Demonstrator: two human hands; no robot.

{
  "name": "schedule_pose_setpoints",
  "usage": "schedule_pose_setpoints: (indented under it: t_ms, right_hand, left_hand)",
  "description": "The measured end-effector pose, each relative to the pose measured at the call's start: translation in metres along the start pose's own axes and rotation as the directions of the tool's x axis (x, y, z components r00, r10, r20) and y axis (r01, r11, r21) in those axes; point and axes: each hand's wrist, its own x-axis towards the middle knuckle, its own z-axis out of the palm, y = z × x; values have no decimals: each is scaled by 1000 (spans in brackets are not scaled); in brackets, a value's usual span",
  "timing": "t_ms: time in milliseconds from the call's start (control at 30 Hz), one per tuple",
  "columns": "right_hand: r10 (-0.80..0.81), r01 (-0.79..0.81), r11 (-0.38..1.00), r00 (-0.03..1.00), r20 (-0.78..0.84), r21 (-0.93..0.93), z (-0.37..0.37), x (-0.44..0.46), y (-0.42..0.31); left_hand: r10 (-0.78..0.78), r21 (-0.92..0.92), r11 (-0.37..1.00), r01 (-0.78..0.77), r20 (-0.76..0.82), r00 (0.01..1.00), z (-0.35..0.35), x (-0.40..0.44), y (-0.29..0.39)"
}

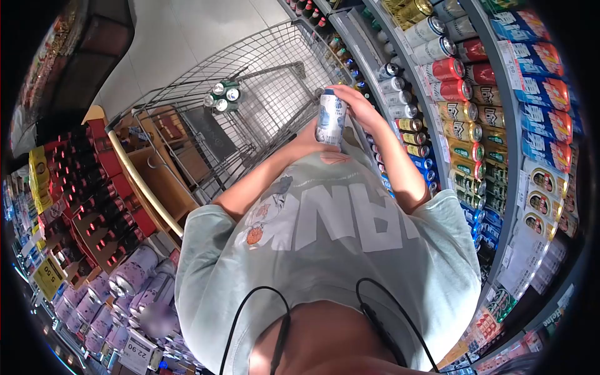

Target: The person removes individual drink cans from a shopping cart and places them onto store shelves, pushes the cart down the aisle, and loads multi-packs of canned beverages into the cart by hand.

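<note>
A white and blue drink can (330, 119) is held upright in front of my chest, its printed side facing me. My left hand (306, 139) wraps around the lower part of the can from the left and below. At the upper right, my right hand (357, 105) grips the can near its blue top rim, fingers reaching over the far side. Most fingertips are hidden behind the can. Beyond my hands stands a wire shopping cart (262, 47), with several green cans (223, 95) grouped together inside it.
On the right, a shelf (509, 125) holds rows of colourful drink cans. Dark red bottle packs (100, 206) and purple-white can packs (134, 272) are stacked at left. The cart's pale handle (140, 181) is beside my left arm. Price tags (139, 351) hang nearby.
</note>
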Motion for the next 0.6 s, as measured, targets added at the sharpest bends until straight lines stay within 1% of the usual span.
schedule_pose_setpoints:
  t_ms: [100,133,200,233,267,300,333,433,533,600]
  right_hand:
    - [-51,59,990,997,-64,131,-9,1,-5]
    - [-80,88,982,995,-59,165,-12,-3,-10]
    - [-45,67,975,994,-104,213,-17,-8,-17]
    - [-29,59,970,992,-126,236,-18,-10,-21]
    - [-57,85,962,992,-112,260,-18,-13,-26]
    - [-92,116,964,990,-107,239,-17,-16,-34]
    - [-124,144,965,987,-102,218,-16,-19,-41]
    - [-185,201,964,977,-105,174,-13,-26,-49]
    - [-225,244,957,965,-131,157,1,-44,-70]
    - [-271,290,946,953,-135,148,2,-48,-72]
  left_hand:
    - [35,-41,998,-37,-42,998,-5,16,-15]
    - [25,-69,997,-29,-62,998,-5,18,-15]
    - [8,-117,993,-20,-102,995,-7,20,-11]
    - [13,-186,982,-28,-82,997,-8,22,-8]
    - [18,-254,967,-33,-60,998,-8,24,-6]
    - [23,-323,946,-33,-37,999,-8,25,-5]
    - [7,-373,928,-16,-24,1000,-2,18,13]
    - [62,-324,944,-61,-9,998,2,15,31]
    - [37,-464,886,-13,43,998,8,7,47]
    - [24,-522,853,8,54,998,7,13,43]
